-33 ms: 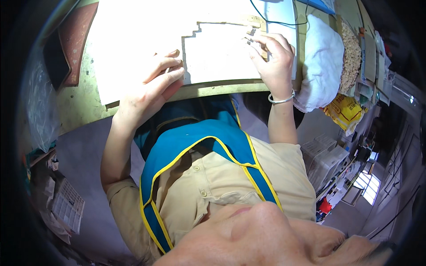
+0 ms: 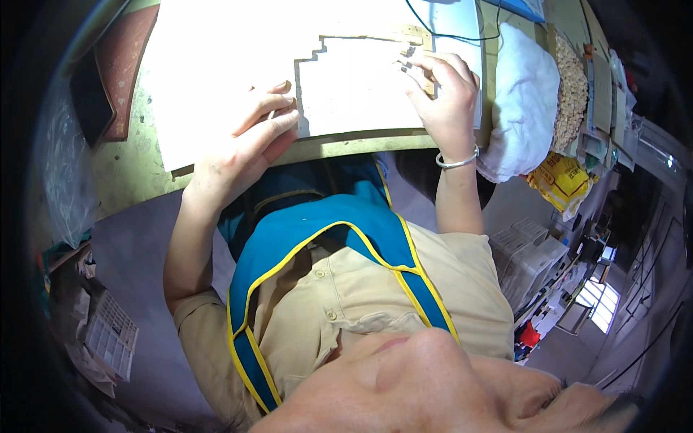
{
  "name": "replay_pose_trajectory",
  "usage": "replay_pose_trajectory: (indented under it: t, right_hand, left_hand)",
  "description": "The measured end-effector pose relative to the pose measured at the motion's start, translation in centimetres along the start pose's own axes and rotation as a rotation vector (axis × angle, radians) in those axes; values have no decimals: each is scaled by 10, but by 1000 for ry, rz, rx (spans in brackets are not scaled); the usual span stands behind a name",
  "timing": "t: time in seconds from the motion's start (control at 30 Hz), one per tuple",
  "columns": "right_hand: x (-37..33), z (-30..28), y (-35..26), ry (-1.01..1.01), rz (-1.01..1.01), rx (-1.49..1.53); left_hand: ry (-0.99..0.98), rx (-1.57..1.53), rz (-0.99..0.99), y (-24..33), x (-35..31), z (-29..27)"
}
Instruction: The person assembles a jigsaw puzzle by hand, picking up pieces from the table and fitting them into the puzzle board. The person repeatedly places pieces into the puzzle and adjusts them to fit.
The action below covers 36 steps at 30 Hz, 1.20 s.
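A large white sheet lies on the green worktable. A stepped, staircase-shaped panel with a thin tan border rests on it. My left hand lies flat on the sheet at the panel's lower left corner, fingers stretched out and pressing down. My right hand, with a silver bangle on the wrist, is at the panel's upper right edge. Its fingertips pinch a small dark tool against the tan border; what kind of tool it is I cannot make out.
A white cloth bundle and a yellow bag sit at the table's right end. A rust-brown slab lies at the left. A black cable crosses the far side. White trays are stacked on the floor to the right.
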State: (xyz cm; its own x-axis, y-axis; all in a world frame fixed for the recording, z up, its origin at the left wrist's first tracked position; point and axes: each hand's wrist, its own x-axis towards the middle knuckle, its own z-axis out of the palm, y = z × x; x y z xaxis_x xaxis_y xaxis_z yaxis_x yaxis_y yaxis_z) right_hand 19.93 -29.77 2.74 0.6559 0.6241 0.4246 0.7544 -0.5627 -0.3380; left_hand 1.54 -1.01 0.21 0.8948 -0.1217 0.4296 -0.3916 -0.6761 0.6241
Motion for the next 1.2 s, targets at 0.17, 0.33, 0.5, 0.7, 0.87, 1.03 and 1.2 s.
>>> replay_pose_trajectory:
  t: [0.17, 0.33, 0.5, 0.7, 0.87, 1.03, 1.2]
  right_hand:
    - [12, 12, -8, -7, -37, -155]
    - [15, 20, -8, -43, -22, -82]
    - [15, 23, -24, -90, 22, 194]
    - [24, 48, -44, -80, -39, 214]
    - [35, 59, -46, -81, -113, 241]
    - [38, 61, -47, -140, -80, 284]
    - [42, 65, -47, -117, -94, 296]
  left_hand:
    - [6, 7, -16, 2, -1, 0]
    - [24, 59, 24, -2, -2, 1]
    - [30, 39, 33, -1, -2, 1]
    - [27, 34, 50, -4, -2, 1]
    - [49, 32, 49, -5, -4, 5]
    - [41, 54, 45, -4, -3, 3]
    - [-16, -21, -19, -3, -7, 1]
